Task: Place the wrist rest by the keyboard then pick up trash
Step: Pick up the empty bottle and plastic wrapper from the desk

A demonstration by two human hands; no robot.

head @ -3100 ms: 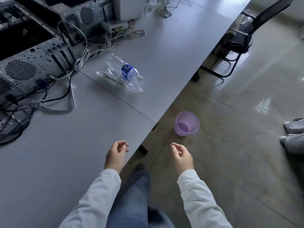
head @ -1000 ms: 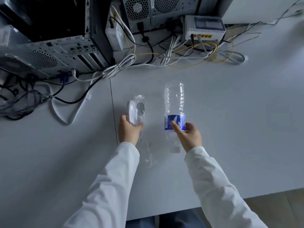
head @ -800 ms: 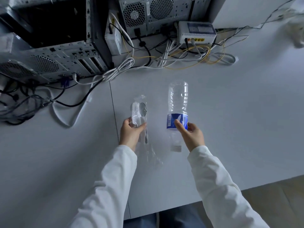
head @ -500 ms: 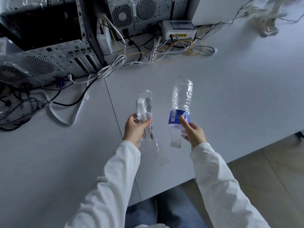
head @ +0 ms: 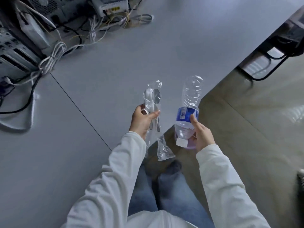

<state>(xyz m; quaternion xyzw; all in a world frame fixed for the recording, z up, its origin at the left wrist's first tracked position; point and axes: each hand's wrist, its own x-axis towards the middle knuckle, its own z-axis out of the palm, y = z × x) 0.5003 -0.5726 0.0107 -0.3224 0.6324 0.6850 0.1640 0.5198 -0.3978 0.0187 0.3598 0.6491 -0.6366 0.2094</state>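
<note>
My left hand point(head: 142, 120) is closed around a clear plastic wrapper point(head: 153, 102) with what look like plastic spoons inside, thumb pressed across the front and fingers curled behind; the wrapper's top stands above my knuckles and its loose tail point(head: 162, 149) hangs down below the wrist, past the table edge; my right hand point(head: 201, 134) is wrapped round the lower part of an empty clear water bottle point(head: 189, 106), thumb laid on its blue label point(head: 186, 113), the white cap point(head: 181, 142) pointing down toward me and the crumpled base tilted up and away; the two hands are level and near each other but apart, and neither load touches the grey table point(head: 115, 63); behind the right palm I can make out a sliver of something purple, too hidden to name; farther out, up and left of my left hand, lie bundled cables point(head: 52, 58) and computer cases point(head: 18, 51); I see no wrist rest or keyboard from here.
</note>
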